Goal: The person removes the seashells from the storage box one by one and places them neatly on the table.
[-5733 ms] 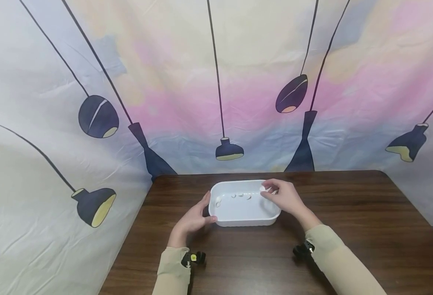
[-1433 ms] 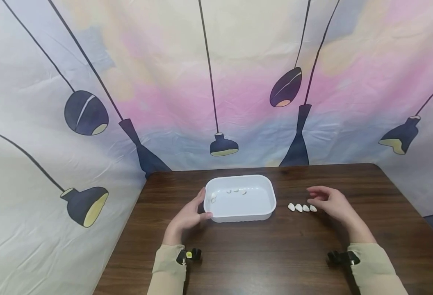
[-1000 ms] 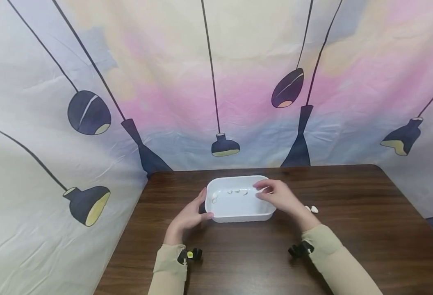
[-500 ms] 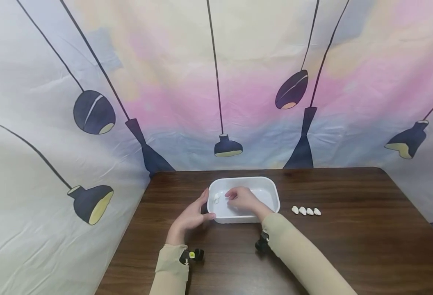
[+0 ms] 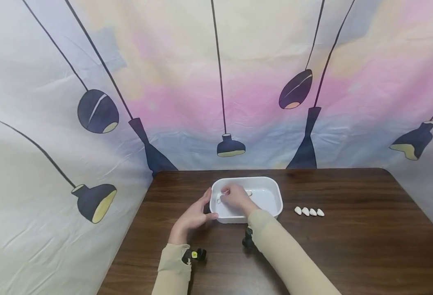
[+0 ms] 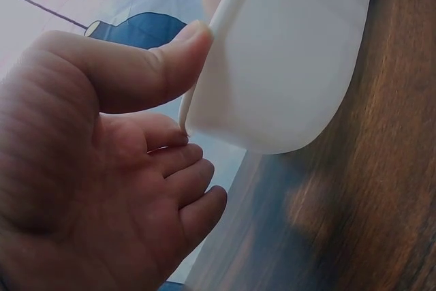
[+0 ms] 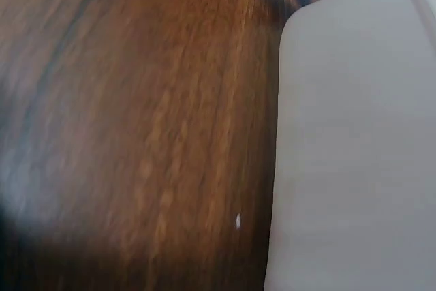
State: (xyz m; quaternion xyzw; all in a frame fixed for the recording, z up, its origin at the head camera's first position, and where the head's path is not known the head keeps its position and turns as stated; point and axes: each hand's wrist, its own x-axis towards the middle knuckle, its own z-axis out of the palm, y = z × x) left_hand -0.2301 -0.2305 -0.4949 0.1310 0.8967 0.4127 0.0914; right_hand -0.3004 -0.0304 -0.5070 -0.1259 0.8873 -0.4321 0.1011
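A white tray [image 5: 274,205] with rounded corners stands on the brown table. My left hand [image 5: 193,216] holds its left end, thumb on the near rim and fingers along the side; in the left wrist view the thumb [image 6: 160,69] presses the rim. My right hand [image 5: 236,198] reaches down inside the tray's left part, fingers bent and fingertips close by a small white shell-like piece [image 5: 218,200]. I cannot tell whether they pinch one. Another such piece [image 5: 249,193] shows behind the hand, which hides part of the tray floor. In the right wrist view only the tray's outer wall [image 7: 354,134] shows large.
Several small white pointed-oval pieces [image 5: 305,211] lie in a row on the table [image 5: 360,229], right of the tray. Behind the table's far edge hangs a cloth [image 5: 187,102] printed with dark lamps.
My right hand was by the row of white pieces, crossed over the tray's right end, then moved left inside it. My left hand keeps its hold on the tray.
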